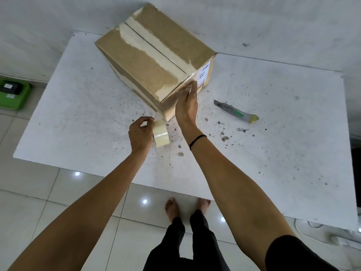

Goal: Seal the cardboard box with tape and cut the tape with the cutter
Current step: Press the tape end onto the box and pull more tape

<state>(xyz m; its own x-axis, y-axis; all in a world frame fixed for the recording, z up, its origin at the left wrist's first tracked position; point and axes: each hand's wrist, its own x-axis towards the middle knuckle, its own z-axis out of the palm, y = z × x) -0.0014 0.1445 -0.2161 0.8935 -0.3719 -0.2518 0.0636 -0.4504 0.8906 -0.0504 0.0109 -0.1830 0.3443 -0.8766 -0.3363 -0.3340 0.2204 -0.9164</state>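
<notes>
A brown cardboard box [140, 55] stands on the white table [254, 153], its closed flaps covered by a pale strip of old tape along the seam. My right hand [186, 106] lies flat against the box's near side, fingers stretched up to the top edge. My left hand [139, 133] grips a roll of clear tape [161, 136] just below the box's near corner, and a shiny stretch of tape appears to run from the roll up the box's side. The cutter [235, 111], grey with a green and yellow handle, lies on the table to the right of the box.
The table's surface is speckled with dirt and small crumbs. A green tray [13, 96] with a dark device sits on the tiled floor at the far left. My bare feet stand below the table's near edge. A white wall rises behind the box.
</notes>
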